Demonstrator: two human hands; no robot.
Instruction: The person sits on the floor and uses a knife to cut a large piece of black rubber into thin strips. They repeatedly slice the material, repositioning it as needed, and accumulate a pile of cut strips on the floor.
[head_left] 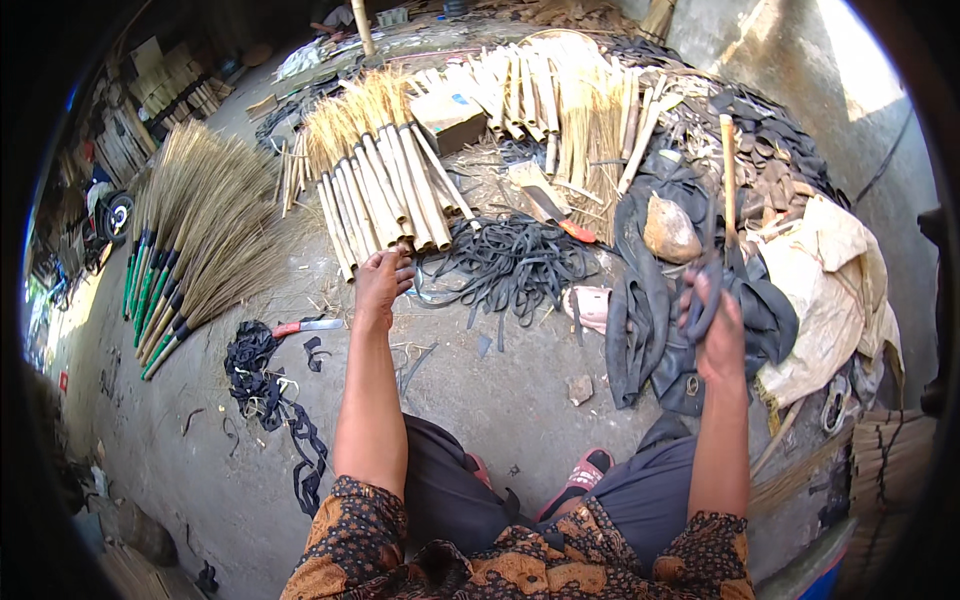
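My left hand [382, 287] is raised in front of the lower ends of a row of bamboo handles [362, 200]. Its fingers are curled together; what they pinch, if anything, is too small to make out. On the right, my right hand [718, 335] is closed round a looped black rubber strip [708, 290], slightly blurred. Beneath that hand lies a heap of dark rubber sheets [640, 330]. Straw bristles [350, 108] top the bamboo handles. A tangle of black rubber strips [515, 262] lies on the floor between my hands.
Finished brooms with green handles [190, 230] lie at left. A red-handled knife [305, 327] sits beside black scraps [255, 365]; an orange-handled blade [565, 222] lies farther off. A stone [670, 228], an upright wooden stick [728, 175] and a pale sack [825, 290] stand at right.
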